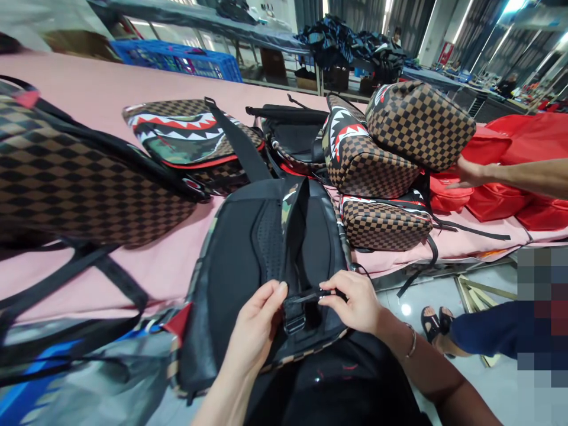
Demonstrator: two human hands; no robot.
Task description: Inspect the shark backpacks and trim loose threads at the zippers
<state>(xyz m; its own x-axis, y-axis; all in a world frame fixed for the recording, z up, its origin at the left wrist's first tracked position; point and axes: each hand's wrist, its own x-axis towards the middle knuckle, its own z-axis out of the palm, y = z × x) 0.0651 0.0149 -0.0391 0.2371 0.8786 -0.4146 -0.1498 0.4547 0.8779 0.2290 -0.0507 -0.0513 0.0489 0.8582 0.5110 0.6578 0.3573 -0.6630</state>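
Observation:
A backpack (248, 248) lies back-side up at the near edge of the pink table (102, 94), its black padded panel and shoulder straps facing me. My left hand (257, 322) pinches the black strap buckle (293, 316) at the bag's lower end. My right hand (357, 302) pinches the thin black strap end (317, 294) beside the buckle. Both hands are closed on the strap parts, close together.
Several checkered shark-mouth backpacks (377, 160) are piled at the middle and right, another (66, 177) lies at the left. A co-worker's hand (468, 173) touches the top bag (419, 121). Red bags (523, 148) lie far right. A blue crate (177, 58) stands behind. Sandalled feet (437, 322) stand on the floor.

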